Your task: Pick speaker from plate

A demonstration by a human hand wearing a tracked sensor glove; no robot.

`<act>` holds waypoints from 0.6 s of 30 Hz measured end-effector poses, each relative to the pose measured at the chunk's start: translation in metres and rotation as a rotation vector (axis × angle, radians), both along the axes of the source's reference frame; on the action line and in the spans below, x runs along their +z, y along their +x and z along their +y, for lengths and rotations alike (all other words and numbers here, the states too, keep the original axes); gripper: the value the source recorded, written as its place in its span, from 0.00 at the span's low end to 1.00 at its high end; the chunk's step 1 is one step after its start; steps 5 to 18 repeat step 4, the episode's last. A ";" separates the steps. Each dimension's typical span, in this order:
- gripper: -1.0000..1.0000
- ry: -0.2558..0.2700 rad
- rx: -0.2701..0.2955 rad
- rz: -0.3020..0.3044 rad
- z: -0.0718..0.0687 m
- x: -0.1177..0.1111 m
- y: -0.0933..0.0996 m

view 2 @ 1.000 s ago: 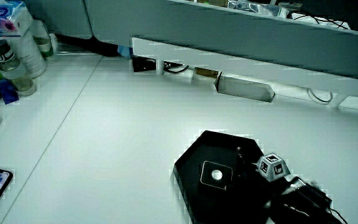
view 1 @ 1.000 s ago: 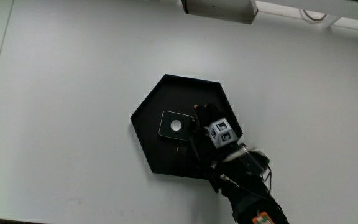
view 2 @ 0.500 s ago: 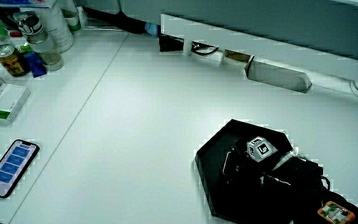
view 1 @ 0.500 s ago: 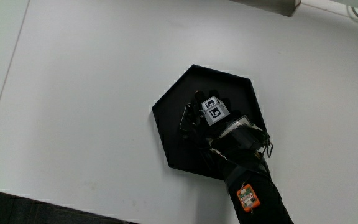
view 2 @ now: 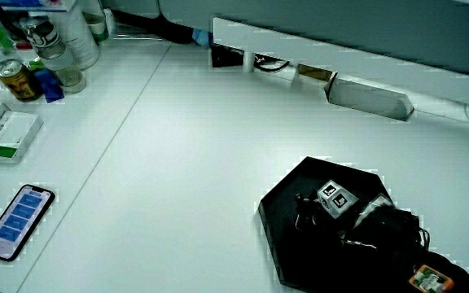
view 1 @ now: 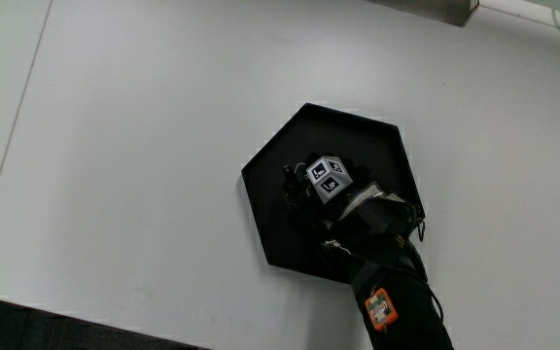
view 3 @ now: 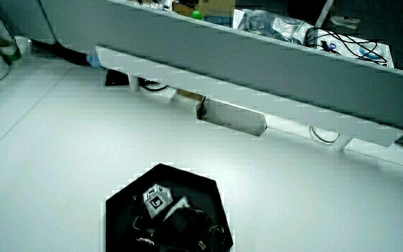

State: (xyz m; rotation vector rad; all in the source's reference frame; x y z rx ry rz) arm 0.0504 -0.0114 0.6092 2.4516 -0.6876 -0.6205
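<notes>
A black hexagonal plate lies on the white table and shows in both side views. The gloved hand rests low inside the plate, over its middle, and its patterned cube is tipped to one side. Both side views show the hand in the same spot. The forearm reaches in over the plate edge nearest the person. The speaker is hidden under the hand in every view.
A phone lies near the table's edge close to the person, with a small box, a can and bottles farther along that edge. A low partition with sockets borders the table.
The hand has slid farther over the speaker, whose pale outline showed before and is now covered. The cube on its back has tilted.
</notes>
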 end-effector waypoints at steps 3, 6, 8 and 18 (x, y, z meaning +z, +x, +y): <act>1.00 0.048 0.010 -0.047 -0.001 -0.017 0.005; 1.00 0.054 0.009 -0.058 0.000 -0.023 0.008; 1.00 0.054 0.009 -0.058 0.000 -0.023 0.008; 1.00 0.054 0.009 -0.058 0.000 -0.023 0.008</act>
